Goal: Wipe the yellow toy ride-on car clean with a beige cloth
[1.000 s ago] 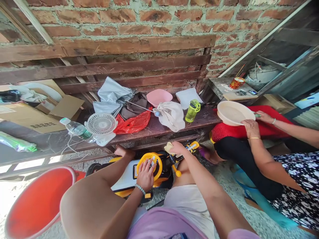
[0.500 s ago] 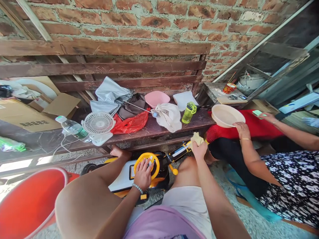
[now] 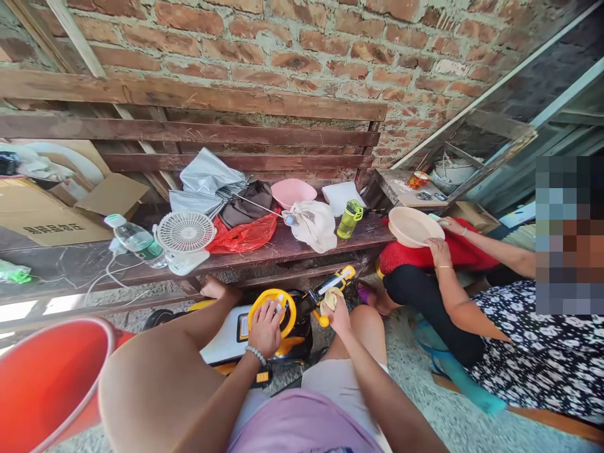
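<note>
Toy ride-on car (image 3: 226, 340) between your legs | your left hand (image 3: 264, 330) rests on its yellow steering wheel (image 3: 289, 303) | your right hand (image 3: 338, 321) grips a pale yellow cloth (image 3: 331, 299) just below the black-and-yellow bar (image 3: 336, 283) | hands apart | wooden bench (image 3: 283, 248) ahead | seated person's hands (image 3: 438, 251) on cream plastic basin (image 3: 415, 226), to your right

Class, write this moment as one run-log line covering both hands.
left hand | on yellow toy steering wheel | right hand | holding pale cloth

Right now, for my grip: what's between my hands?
The head view shows the toy's yellow steering wheel and black body between your left hand and right hand.
</note>
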Action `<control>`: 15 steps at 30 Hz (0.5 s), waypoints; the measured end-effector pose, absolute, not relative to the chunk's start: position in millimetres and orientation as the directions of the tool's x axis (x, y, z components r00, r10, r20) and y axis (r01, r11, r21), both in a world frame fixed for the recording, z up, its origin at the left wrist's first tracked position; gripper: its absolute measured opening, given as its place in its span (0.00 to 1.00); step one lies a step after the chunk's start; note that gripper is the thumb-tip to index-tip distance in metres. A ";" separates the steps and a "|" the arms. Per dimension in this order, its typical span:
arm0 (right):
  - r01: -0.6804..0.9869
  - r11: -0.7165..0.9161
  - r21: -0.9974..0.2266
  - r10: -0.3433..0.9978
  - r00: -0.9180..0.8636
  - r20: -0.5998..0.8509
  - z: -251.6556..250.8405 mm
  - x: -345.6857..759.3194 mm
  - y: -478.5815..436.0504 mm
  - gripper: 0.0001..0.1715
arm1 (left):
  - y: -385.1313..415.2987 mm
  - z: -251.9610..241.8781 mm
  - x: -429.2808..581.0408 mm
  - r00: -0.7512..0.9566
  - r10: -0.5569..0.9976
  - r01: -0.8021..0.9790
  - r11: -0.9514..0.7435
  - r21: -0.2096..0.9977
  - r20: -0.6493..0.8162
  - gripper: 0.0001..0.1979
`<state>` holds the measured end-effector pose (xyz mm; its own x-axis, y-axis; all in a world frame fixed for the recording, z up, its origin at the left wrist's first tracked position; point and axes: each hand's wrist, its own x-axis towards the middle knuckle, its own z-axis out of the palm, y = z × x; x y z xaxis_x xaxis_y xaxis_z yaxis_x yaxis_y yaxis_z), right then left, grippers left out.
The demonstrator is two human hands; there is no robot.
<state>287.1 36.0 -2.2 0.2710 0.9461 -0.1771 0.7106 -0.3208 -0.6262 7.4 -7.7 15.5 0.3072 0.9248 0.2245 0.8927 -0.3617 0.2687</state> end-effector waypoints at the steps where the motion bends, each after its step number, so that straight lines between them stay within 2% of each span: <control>1: 0.695 -0.356 -0.625 0.933 0.302 -0.195 0.2 293.9 43.4 0.24 | -7.8 15.7 7.3 0.308 0.925 0.893 -0.362 0.268 0.222 0.26; 3: 0.671 -0.423 -0.609 0.904 0.363 -0.228 5.6 308.2 62.6 0.22 | -8.1 16.7 7.2 0.311 0.926 0.893 -0.362 0.266 0.214 0.27; 7: 0.663 -0.524 -0.536 0.849 0.458 -0.263 14.9 331.1 98.7 0.25 | -8.4 18.5 7.6 0.313 0.929 0.896 -0.358 0.265 0.198 0.26; 11: 0.689 -0.538 -0.486 0.842 0.470 -0.265 14.0 324.3 101.5 0.29 | -8.0 17.7 8.4 0.302 0.934 0.900 -0.345 0.266 0.191 0.27; 13: 0.671 -0.533 -0.515 0.846 0.442 -0.299 9.0 309.4 88.8 0.30 | -7.8 17.7 9.0 0.295 0.937 0.902 -0.337 0.271 0.184 0.27; 15: 0.603 -0.530 -0.597 0.847 0.399 -0.350 3.5 293.1 71.1 0.30 | -7.6 18.4 9.8 0.293 0.939 0.902 -0.333 0.276 0.178 0.27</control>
